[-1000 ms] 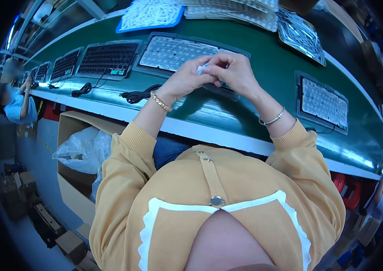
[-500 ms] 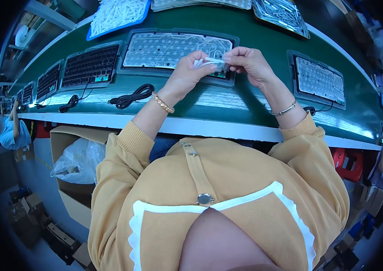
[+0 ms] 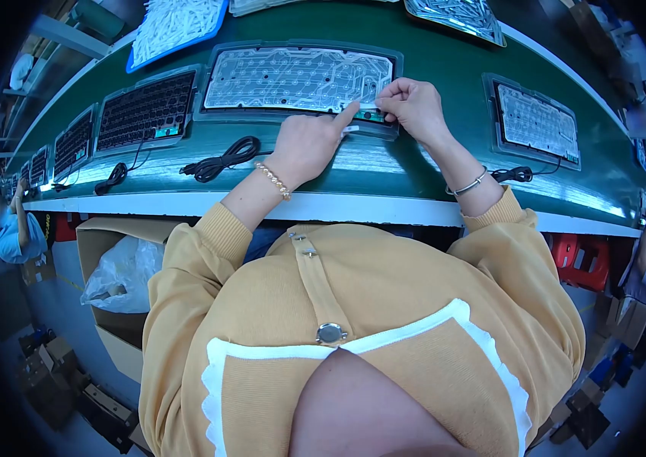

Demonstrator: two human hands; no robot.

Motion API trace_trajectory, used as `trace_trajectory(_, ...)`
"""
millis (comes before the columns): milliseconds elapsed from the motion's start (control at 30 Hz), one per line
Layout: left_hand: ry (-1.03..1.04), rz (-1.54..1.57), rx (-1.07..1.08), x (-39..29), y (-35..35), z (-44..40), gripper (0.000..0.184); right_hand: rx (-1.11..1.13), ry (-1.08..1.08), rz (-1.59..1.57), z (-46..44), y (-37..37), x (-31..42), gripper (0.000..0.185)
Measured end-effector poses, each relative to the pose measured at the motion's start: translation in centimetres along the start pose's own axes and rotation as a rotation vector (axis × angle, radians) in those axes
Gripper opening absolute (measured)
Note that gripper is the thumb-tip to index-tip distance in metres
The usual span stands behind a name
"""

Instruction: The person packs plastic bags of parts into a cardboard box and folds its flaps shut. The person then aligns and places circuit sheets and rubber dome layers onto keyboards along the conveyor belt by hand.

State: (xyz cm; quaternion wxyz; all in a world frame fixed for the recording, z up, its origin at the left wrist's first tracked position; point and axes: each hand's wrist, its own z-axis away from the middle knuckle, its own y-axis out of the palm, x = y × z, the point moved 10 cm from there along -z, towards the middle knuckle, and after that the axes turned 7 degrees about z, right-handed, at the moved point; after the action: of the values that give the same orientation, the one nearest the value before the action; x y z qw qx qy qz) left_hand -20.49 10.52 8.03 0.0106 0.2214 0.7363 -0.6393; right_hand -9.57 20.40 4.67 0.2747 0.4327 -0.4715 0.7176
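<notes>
In front of me lies a keyboard base [image 3: 262, 80] covered by a clear sheet with printed traces. A small green circuit board [image 3: 371, 116] sits at its lower right corner. My right hand [image 3: 414, 109] pinches the right end of a thin white strip [image 3: 365, 106] just above that board. The index finger of my left hand [image 3: 309, 145] presses near the strip's left end. Its other fingers are curled, and a white strip end [image 3: 350, 129] sticks out from them; how many strips it holds is hidden.
A blue tray of white strips [image 3: 178, 27] and a tray of silvery strips [image 3: 460, 17] stand at the back. More keyboard bases lie left [image 3: 144, 110] and right [image 3: 537, 122]. A coiled black cable [image 3: 224, 160] lies near the front edge. Other people sit at both sides.
Both hands have come down from above the keyboard base to its lower right corner. The left index finger has stretched out onto the sheet, and one white strip now lies there.
</notes>
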Motion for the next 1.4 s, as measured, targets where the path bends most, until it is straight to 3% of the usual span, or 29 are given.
trace_trajectory(200, 0.033, -0.071, 0.095, 0.3, 1.5, 0.3, 0.059, -0.051, -0.069, 0.409, -0.4, -0.8, 0.0, 0.016)
trace_trajectory(433, 0.032, -0.067, 0.219, -0.1, 0.9, -0.4, 0.058, 0.018, 0.030, 0.254, -0.4, -0.9, -1.0, 0.017)
trace_trajectory(633, 0.062, -0.079, 0.241, 0.0, 0.8, -0.1, 0.060, 0.111, -0.054, 0.379, -1.0, -0.7, 0.4, 0.015)
trace_trajectory(700, 0.075, -0.039, 0.176, 0.3, 0.9, 0.1, 0.056, 0.013, -0.107, 0.339, -3.7, -2.8, 0.1, 0.019)
trace_trajectory(767, 0.059, -0.044, 0.199, 0.6, 1.0, 0.0, 0.055, -0.258, -0.121, 0.426, -5.6, -7.4, 2.3, 0.018)
trace_trajectory(900, 0.065, 0.096, 0.097, 1.6, -0.9, 0.2, 0.049, -0.515, -0.110, 0.762, -10.1, -12.0, 5.3, 0.011)
trace_trajectory(967, 0.038, 0.288, -0.066, 3.2, -3.1, 0.7, 0.045, -0.494, -0.116, 0.830, -13.0, -11.9, 5.6, 0.014)
trace_trajectory(1167, -0.175, 0.036, -0.238, 10.5, -7.4, 3.0, 0.043, -0.288, -0.263, 1.158, -15.8, -5.9, 9.8, 0.016)
trace_trajectory(1333, -0.258, -0.233, 0.015, 15.0, -6.0, 4.6, 0.053, -0.198, -0.323, 1.263, -16.9, -3.5, 10.2, 0.010)
trace_trajectory(1400, -0.245, -0.242, 0.014, 15.1, -5.8, 5.0, 0.053, -0.185, -0.347, 1.284, -17.0, -2.8, 10.3, 0.009)
